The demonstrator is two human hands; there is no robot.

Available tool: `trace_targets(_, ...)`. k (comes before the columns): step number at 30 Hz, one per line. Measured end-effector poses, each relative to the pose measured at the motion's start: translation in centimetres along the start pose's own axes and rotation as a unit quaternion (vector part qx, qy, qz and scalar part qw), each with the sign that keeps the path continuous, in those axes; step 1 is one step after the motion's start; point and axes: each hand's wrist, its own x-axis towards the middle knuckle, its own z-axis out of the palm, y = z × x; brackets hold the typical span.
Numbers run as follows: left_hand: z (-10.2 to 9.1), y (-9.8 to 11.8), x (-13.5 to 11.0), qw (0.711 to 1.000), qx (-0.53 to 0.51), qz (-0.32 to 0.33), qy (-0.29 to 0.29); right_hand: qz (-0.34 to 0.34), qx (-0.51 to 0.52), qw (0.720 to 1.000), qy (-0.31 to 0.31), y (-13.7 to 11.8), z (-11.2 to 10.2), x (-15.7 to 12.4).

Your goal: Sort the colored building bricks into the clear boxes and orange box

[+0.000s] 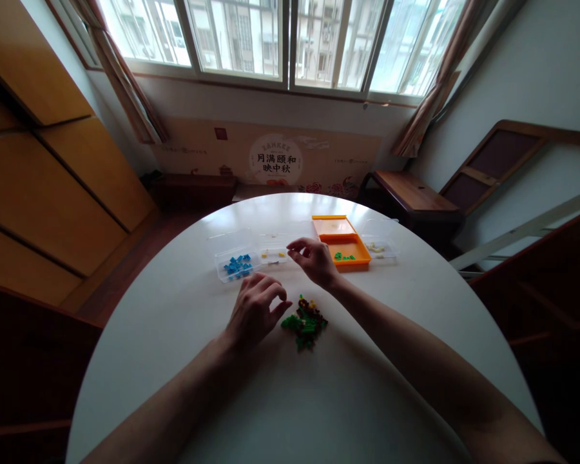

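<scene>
My left hand (257,308) hovers just left of a loose pile of small bricks (308,325), green, dark brown and a few yellow. Its fingers are loosely curled, with a small gap between thumb and index finger and nothing visible between them. Farther forward, my right hand (315,259) is pinched at the right end of a small clear box (272,258) with a few yellow bricks. Whatever sits in that pinch is too small to make out. An orange box (362,264) with its lid raised stands right behind this hand, with several bright green bricks inside.
Left of the yellow bricks' box, a clear box (218,269) contains several blue bricks. Another clear box (389,250) with pale pieces stands right of the orange one. All rest on a round white table (174,361). A wooden chair (415,192) stands beyond, near the window wall.
</scene>
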Motion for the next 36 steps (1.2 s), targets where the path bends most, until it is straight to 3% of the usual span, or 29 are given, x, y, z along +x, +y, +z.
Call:
trace_targets(7,0.7,-0.1,-0.2,0.999,-0.01,-0.006,-0.035,-0.039,-0.03,0.991,-0.127,2.1,-3.3,-3.4)
trace_targets(14,1.7,0.2,-0.2,0.988,-0.005,0.049,-0.149,-0.041,-0.081,0.984,-0.15,2.5,-5.8,-5.7)
trace_targets(21,2.1,0.6,0.1,0.985,-0.024,0.052,-0.164,-0.064,-0.085,0.964,-0.244,2.1,-7.1,-6.6)
trace_targets(29,1.8,0.5,0.4,0.993,-0.028,0.006,-0.116,-0.084,-0.137,0.958,-0.236,1.4,-5.1,-7.6)
trace_targets(36,1.9,0.2,0.3,0.994,-0.01,0.01,-0.105,-0.068,-0.14,0.969,-0.192,1.3,-5.1,-7.9)
